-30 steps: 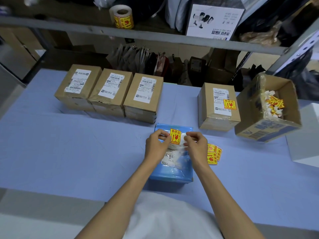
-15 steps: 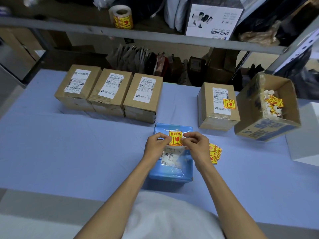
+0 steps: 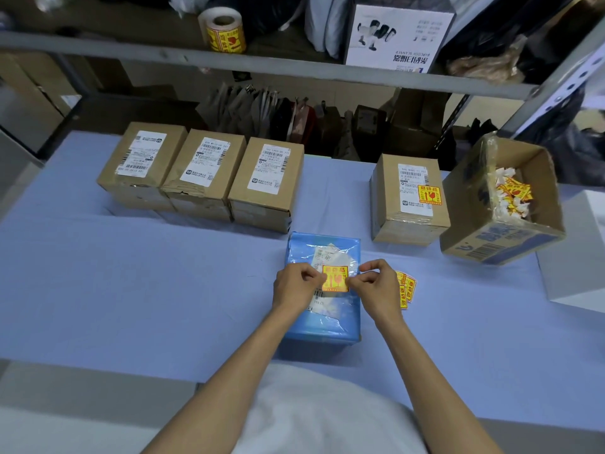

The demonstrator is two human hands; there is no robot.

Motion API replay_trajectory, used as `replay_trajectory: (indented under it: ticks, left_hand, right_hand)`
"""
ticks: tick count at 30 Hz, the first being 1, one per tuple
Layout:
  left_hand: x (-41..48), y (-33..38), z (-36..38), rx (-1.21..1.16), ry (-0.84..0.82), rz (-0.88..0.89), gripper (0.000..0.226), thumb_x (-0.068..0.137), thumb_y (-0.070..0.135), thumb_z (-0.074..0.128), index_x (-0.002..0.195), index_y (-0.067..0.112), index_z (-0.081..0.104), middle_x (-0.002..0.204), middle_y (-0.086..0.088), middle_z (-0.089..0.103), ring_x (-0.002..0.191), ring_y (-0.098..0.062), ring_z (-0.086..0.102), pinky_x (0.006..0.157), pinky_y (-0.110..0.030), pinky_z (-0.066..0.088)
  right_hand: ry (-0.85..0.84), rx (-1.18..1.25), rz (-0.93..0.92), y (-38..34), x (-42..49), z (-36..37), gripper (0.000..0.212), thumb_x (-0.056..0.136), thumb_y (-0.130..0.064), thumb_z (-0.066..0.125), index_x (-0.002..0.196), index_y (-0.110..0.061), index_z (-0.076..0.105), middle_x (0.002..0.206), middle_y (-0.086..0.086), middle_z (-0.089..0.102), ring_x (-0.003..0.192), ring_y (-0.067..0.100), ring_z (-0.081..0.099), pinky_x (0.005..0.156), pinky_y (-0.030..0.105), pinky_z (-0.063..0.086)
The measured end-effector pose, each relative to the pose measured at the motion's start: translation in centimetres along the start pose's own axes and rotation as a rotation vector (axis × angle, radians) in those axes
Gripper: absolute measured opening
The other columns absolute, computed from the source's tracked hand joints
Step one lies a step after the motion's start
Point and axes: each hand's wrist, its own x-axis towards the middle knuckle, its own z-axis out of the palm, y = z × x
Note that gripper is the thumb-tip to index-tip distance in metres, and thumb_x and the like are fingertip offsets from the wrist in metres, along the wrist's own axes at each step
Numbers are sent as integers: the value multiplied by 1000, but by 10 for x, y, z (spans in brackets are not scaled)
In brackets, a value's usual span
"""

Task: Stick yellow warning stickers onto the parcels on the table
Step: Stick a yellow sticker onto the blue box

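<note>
The open box (image 3: 523, 247) on the bench (image 3: 131, 290) holds crumpled sticker scraps (image 3: 510, 194). The left hand (image 3: 294, 286) and right hand (image 3: 376, 288) each pinch 1 edge of the yellow sticker (image 3: 335, 279) over the blue parcel (image 3: 324, 326).

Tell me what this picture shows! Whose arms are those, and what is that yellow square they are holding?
There is no machine here. A person wears a camera on their head, so you see their own arms from above. Their left hand and right hand pinch the two sides of a yellow sticker right over a blue parcel on the table. More stickers lie beside the right hand. Further back sit three brown boxes with no yellow sticker, and one box that has one already. The open carton on the right holds crumpled white and yellow paper bits.
</note>
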Motion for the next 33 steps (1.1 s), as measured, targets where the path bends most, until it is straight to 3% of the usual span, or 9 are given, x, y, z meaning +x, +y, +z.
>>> replay_trajectory:
  ticks: [5, 13, 18, 22, 24, 26, 28, 33]
  left_hand:
    - [-3, -3, 4, 105, 12, 12, 14, 79, 29, 72, 73, 17, 72, 73, 2, 72, 79, -18, 65, 72, -28, 47]
    - [-5, 2, 8, 230, 29, 31, 16, 82, 33, 68, 75, 19, 70, 76, 4, 70, 80, -18, 64, 69, -25, 46]
    - [-4, 4, 11, 319, 29, 45, 19, 83, 35, 63, 77, 18, 70, 88, 1, 71, 86, -21, 64, 74, -31, 50]
    - [-4, 6, 12, 384, -11, 59, 24, 83, 33, 61, 71, 13, 67, 88, -2, 69, 90, -27, 62, 72, -32, 47]
    - [-2, 6, 11, 411, -11, 53, 29, 84, 38, 63, 82, 10, 66, 96, -6, 65, 95, -29, 61, 75, -34, 46]
    - [-1, 4, 10, 416, 7, 39, 34, 84, 43, 65, 91, 9, 62, 104, -8, 63, 99, -29, 59, 76, -33, 44]
    - [-1, 3, 8, 378, 16, 46, 29, 83, 42, 68, 89, 15, 57, 102, -6, 64, 98, -27, 60, 75, -31, 42]
    - [-2, 7, 10, 340, 38, 122, 27, 82, 46, 67, 90, 22, 57, 92, 1, 66, 90, -21, 61, 74, -32, 46]
  right_hand:
    - [14, -69, -32, 8, -2, 2, 28, 70, 3, 71, 79, -14, 50, 68, 16, 67, 62, 22, 60, 61, 30, 45]
    - [33, -138, -79, 14, -3, 2, 22, 72, 4, 67, 82, -9, 52, 66, 2, 60, 58, 9, 53, 54, 22, 40]
    - [44, -242, -117, 17, -1, 7, 22, 69, 0, 68, 82, -9, 53, 70, 0, 62, 67, 19, 61, 61, 38, 49]
    - [40, -367, -130, 13, -1, 9, 28, 65, -11, 74, 83, -10, 53, 75, 4, 65, 72, 26, 60, 58, 36, 45]
    - [57, -406, -131, 11, 0, 7, 31, 66, -15, 77, 85, -12, 53, 80, 4, 63, 75, 25, 58, 56, 30, 37]
    - [78, -381, -135, 13, 2, 3, 29, 70, -16, 78, 85, -13, 53, 79, 3, 60, 76, 24, 58, 58, 29, 39]
    - [99, -310, -127, 16, 3, 2, 26, 73, -19, 78, 84, -12, 55, 74, 1, 59, 74, 22, 58, 60, 30, 42]
    - [120, -368, -40, 10, 5, 7, 48, 70, -48, 79, 87, -12, 52, 80, -3, 57, 74, 17, 54, 56, 29, 35]
